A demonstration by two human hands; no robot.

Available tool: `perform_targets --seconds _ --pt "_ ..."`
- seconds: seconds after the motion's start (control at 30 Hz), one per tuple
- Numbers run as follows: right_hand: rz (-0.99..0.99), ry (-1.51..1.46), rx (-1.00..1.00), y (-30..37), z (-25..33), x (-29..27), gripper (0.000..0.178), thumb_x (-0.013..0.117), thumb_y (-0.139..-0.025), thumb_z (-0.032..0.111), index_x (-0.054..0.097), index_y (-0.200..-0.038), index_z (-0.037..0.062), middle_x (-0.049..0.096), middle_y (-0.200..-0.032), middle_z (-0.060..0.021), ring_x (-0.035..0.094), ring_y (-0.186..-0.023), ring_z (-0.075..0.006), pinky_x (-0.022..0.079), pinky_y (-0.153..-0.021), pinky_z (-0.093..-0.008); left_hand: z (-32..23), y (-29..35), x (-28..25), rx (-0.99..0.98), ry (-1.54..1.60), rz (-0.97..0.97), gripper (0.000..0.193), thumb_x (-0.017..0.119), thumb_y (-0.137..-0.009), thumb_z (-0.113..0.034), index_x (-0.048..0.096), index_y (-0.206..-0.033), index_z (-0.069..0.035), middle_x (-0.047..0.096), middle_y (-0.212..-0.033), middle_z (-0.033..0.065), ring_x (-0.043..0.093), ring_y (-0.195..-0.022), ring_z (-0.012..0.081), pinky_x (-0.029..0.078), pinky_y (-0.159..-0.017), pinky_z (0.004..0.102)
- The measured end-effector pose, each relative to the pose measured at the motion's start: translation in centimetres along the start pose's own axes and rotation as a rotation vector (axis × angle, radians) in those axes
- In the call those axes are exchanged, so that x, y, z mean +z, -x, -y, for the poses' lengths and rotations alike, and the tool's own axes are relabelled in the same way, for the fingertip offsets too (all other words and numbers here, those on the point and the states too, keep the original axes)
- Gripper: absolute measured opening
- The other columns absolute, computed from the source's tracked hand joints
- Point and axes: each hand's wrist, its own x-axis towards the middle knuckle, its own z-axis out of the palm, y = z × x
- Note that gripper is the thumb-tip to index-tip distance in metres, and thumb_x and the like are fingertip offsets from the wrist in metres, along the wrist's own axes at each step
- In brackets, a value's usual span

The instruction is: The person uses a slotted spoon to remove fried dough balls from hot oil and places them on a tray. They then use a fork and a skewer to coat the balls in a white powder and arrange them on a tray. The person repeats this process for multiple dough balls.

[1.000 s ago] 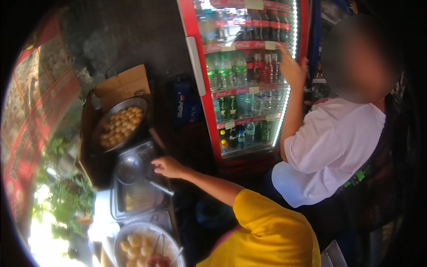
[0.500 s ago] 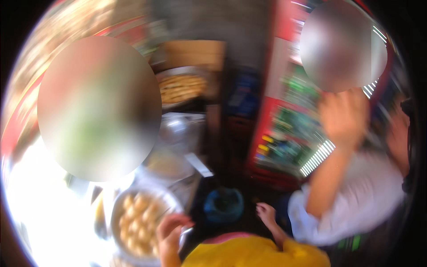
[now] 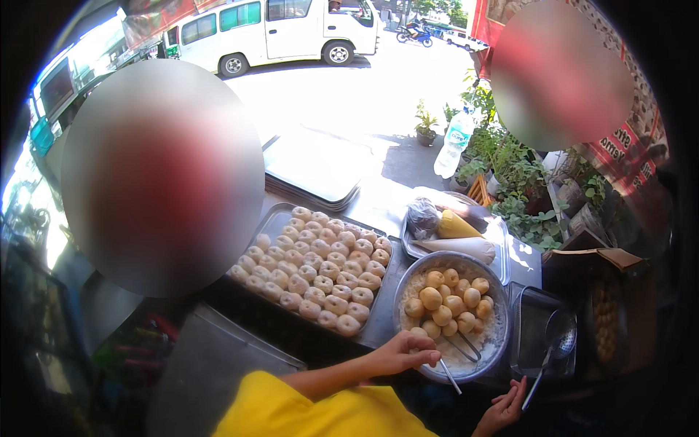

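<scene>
My left hand (image 3: 404,354) is over the near left rim of a round metal bowl (image 3: 400,309). Its fingers are curled on what look like metal tongs (image 3: 451,377), one arm lying among the bowl's contents and the other crossing the rim. Golden-brown round buns (image 3: 441,315) are heaped in the bowl on whitish powder or crumbs (image 3: 489,336). Lower right, my right hand (image 3: 502,409) has its fingers stretched out, holding nothing, beside the handle of a skimmer (image 3: 560,333). That skimmer leans across a dark rectangular pan (image 3: 526,364).
A large tray (image 3: 382,291) of pale, powdered ring doughnuts (image 3: 313,266) stands left of the bowl. Behind are stacked trays (image 3: 313,167), and a tray with filled piping bags (image 3: 459,249). A clear bottle (image 3: 453,142) and potted plants (image 3: 528,182) are farther right. A white van (image 3: 280,33) stands beyond.
My view has swung from a blurred scene with another person at the right to the street side. The bowl has shifted from lower left to right of centre. My left hand remains beside it.
</scene>
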Motion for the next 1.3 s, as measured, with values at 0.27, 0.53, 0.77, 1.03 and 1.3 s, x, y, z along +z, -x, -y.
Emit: perform_targets --seconds 0.27,0.53,0.77,1.03,1.3 --pt "0.254 -0.236 -0.476 -0.8 2.0 4.3 0.030 0.050 -0.087 0.002 0.055 -0.117 0.0003 0.053 -0.072 -0.0111 0.053 -0.063 -0.0222 0.042 -0.055 -0.0320 0.4 6.3 -2.0 0.269 -0.374 -0.533 0.033 0.066 -0.081 -0.005 0.058 -0.112 -0.002 0.063 -0.101 0.0080 0.060 -0.095 0.0137 0.047 -0.084 0.0271" --pt "0.271 -0.405 -0.443 1.9 1.6 1.5 0.038 0.068 -0.077 0.010 0.057 -0.113 0.0007 0.057 -0.073 -0.0095 0.055 -0.055 -0.0216 0.043 -0.049 -0.0314 0.6 1.6 5.4 0.121 -0.198 -0.042 0.048 0.067 -0.079 -0.005 0.049 -0.123 0.000 0.061 -0.107 0.0102 0.058 -0.099 0.0167 0.045 -0.088 0.0300" --pt "0.144 -0.417 -0.218 4.3 -0.8 -3.0 0.036 0.061 -0.085 0.014 0.053 -0.120 0.0093 0.060 -0.082 -0.0109 0.062 -0.065 -0.0269 0.052 -0.056 -0.0348 1.8 -3.7 10.9 0.026 -0.192 0.111 0.044 0.064 -0.076 -0.006 0.052 -0.116 0.005 0.062 -0.100 0.0121 0.060 -0.092 0.0191 0.045 -0.086 0.0293" --pt "-0.031 -0.292 0.026 7.3 -2.9 -6.1 0.043 0.064 -0.083 0.011 0.053 -0.124 0.0091 0.059 -0.082 -0.0071 0.058 -0.058 -0.0198 0.046 -0.051 -0.0319 3.2 -7.0 15.4 0.225 -0.359 0.199 0.027 0.057 -0.082 -0.023 0.060 -0.082 0.003 0.059 -0.067 0.0047 0.052 -0.062 0.0124 0.041 -0.061 0.0235" --pt "-0.080 -0.131 0.214 5.6 -4.1 -9.0 0.031 0.061 -0.083 0.005 0.058 -0.114 0.0040 0.059 -0.077 -0.0084 0.055 -0.058 -0.0170 0.044 -0.052 -0.0271 2.3 -7.9 16.7 0.322 -0.517 0.693 0.038 0.069 -0.073 -0.005 0.059 -0.110 -0.002 0.059 -0.107 0.0159 0.059 -0.096 0.0299 0.046 -0.082 0.0327"
